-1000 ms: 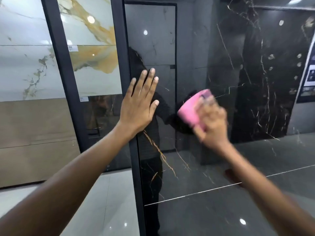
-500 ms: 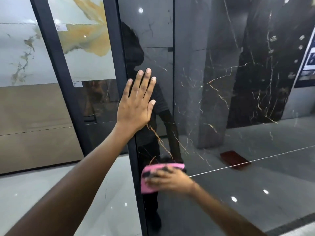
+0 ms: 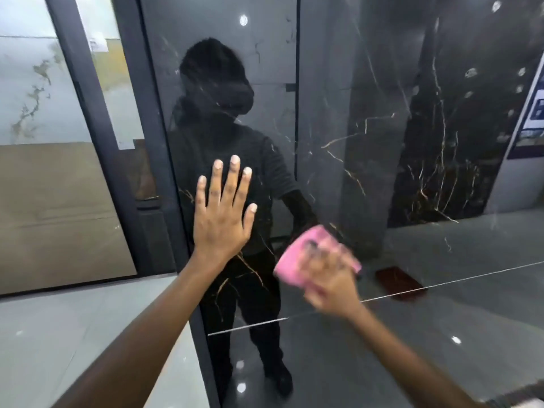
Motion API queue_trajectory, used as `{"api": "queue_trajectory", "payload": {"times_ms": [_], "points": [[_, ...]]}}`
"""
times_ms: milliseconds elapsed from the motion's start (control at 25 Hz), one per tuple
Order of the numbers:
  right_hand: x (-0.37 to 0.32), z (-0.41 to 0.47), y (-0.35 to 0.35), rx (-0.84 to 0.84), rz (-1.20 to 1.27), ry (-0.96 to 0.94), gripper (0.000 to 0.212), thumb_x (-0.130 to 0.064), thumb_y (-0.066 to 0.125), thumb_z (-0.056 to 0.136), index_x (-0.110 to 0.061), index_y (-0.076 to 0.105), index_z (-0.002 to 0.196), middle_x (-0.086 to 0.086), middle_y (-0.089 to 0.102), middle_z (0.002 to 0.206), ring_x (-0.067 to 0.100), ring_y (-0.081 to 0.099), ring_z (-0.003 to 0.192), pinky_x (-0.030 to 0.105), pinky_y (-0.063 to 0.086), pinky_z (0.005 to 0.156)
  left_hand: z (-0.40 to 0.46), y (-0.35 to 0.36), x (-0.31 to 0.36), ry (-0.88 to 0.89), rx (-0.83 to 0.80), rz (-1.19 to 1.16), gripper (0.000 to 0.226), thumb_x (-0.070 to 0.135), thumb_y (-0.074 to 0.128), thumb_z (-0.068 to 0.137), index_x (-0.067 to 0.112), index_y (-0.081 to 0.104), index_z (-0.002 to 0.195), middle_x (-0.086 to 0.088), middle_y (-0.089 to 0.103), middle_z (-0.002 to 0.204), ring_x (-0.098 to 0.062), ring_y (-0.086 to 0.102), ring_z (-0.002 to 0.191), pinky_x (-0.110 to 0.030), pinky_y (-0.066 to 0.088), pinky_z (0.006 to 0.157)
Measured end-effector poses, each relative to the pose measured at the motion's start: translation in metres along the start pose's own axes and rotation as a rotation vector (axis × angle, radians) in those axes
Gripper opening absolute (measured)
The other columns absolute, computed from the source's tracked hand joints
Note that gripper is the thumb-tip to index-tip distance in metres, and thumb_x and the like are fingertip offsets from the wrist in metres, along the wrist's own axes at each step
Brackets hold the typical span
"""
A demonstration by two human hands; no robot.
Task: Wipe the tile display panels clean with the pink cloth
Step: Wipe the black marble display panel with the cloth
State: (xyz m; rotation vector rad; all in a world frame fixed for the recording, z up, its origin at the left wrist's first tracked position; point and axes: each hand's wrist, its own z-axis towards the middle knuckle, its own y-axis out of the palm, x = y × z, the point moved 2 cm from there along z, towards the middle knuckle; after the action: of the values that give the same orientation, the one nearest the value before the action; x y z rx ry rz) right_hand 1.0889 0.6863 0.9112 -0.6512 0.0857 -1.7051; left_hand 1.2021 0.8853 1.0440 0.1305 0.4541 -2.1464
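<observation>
Mid-wipe, by the look of it. Right hand [image 3: 329, 275], blurred, fingers curled over the pink cloth [image 3: 297, 260], pressing it on the dark tile panel [image 3: 338, 113] at mid-height. Left hand [image 3: 222, 219] flat, fingers straight and spread, bracing near the panel's left edge. Glossy black, gold-veined, strongly reflective; no telling cleaned from uncleaned. Pale panels [image 3: 32, 92] further left probably remaining.

- No text legible anywhere in the head view.
- White label [image 3: 98, 44] on the pale tile panel [image 3: 29, 83], 10 o'clock: print too small to read.
- Poster [image 3: 532, 113] at the 3 o'clock edge: blue blocks only, lettering blurred.
</observation>
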Motion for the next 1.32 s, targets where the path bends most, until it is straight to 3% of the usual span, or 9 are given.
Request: {"api": "queue_trajectory", "payload": {"times_ms": [80,160,480,560,680,760,1040,1120,1320], "points": [[-0.055,-0.069,0.021,-0.262,-0.11,-0.598,0.093,-0.036,0.074,0.065,-0.037,0.028,0.146,-0.016,0.035,0.152,0.023,0.019,0.146,0.048,0.015,0.115,0.0,-0.002,0.0,-0.007,0.006,0.0,0.067,0.038,0.036,0.098,0.014,0.007,0.154,-0.01,0.009,0.16,-0.024,-0.012,0.149,-0.044,-0.006,0.12],[-0.033,-0.064,0.02,-0.232,-0.029,-0.66,0.084,-0.036,0.073,0.071,-0.035,0.032,0.145,-0.016,0.033,0.152,0.019,0.011,0.149,0.047,0.017,0.115,-0.001,-0.003,0.0,-0.026,0.012,-0.008,0.068,0.037,0.037,0.097,0.015,0.008,0.154,-0.007,0.004,0.162,-0.023,-0.013,0.149,-0.043,-0.006,0.12],[0.205,0.188,-0.116,0.533,0.194,0.72,0.072,-0.028,0.056,0.081,-0.017,0.037,0.149,0.008,0.03,0.157,0.033,0.021,0.146,0.038,0.022,0.108,0.003,-0.007,0.0,-0.051,0.012,0.018,0.072,0.037,0.036,0.095,0.021,0.001,0.156,0.002,-0.01,0.163,-0.022,-0.007,0.15,-0.042,-0.003,0.12],[0.142,0.165,-0.091,0.431,0.193,0.479,0.077,-0.024,0.066,0.073,-0.012,0.044,0.146,0.009,0.033,0.155,0.034,0.031,0.143,0.035,0.023,0.112,0.004,-0.009,0.0,-0.041,-0.007,0.015,0.072,0.035,0.036,0.094,0.022,0.001,0.156,0.002,-0.009,0.163,-0.022,-0.006,0.15,-0.042,-0.003,0.12],[0.018,0.071,-0.037,0.017,0.014,-0.504,0.082,-0.033,0.075,0.067,-0.019,0.045,0.142,0.002,0.043,0.151,0.026,0.032,0.143,0.044,0.021,0.115,0.009,-0.018,0.001,-0.099,0.009,-0.078,0.066,0.03,0.037,0.094,0.021,0.014,0.155,0.001,0.002,0.163,-0.017,-0.004,0.15,-0.04,-0.003,0.12],[0.022,0.068,-0.034,-0.023,-0.033,-0.695,0.077,-0.037,0.067,0.074,-0.024,0.038,0.144,-0.005,0.037,0.154,0.021,0.018,0.149,0.043,0.012,0.118,0.029,-0.028,-0.004,-0.154,0.076,-0.105,0.06,0.03,0.037,0.094,0.017,0.023,0.151,0.004,0.001,0.163,-0.015,-0.004,0.15,-0.038,-0.004,0.121],[0.279,0.296,-0.181,0.547,0.222,0.713,0.07,-0.034,0.049,0.082,-0.023,0.036,0.15,-0.001,0.026,0.16,0.022,0.014,0.149,0.046,0.02,0.114,0.138,-0.044,-0.035,-0.314,0.106,-0.033,0.062,0.035,0.031,0.098,0.015,0.016,0.155,0.0,0.007,0.163,-0.025,0.004,0.15,-0.037,-0.005,0.12],[0.267,0.306,-0.186,0.54,0.273,0.825,0.071,-0.032,0.049,0.082,-0.023,0.034,0.151,-0.002,0.023,0.16,0.02,0.013,0.15,0.049,0.021,0.115,0.133,-0.04,-0.034,-0.313,0.111,-0.001,0.063,0.036,0.03,0.098,0.014,0.016,0.155,0.001,0.006,0.163,-0.024,0.003,0.15,-0.037,-0.006,0.12],[0.082,0.208,-0.09,0.16,-0.036,-0.534,0.073,-0.034,0.056,0.076,-0.019,0.039,0.145,0.003,0.036,0.154,0.026,0.03,0.144,0.053,0.028,0.111,0.132,-0.041,-0.035,-0.288,0.116,0.014,0.062,0.035,0.03,0.098,0.014,0.019,0.155,-0.001,0.01,0.162,-0.025,0.008,0.149,-0.04,-0.001,0.119]]}}
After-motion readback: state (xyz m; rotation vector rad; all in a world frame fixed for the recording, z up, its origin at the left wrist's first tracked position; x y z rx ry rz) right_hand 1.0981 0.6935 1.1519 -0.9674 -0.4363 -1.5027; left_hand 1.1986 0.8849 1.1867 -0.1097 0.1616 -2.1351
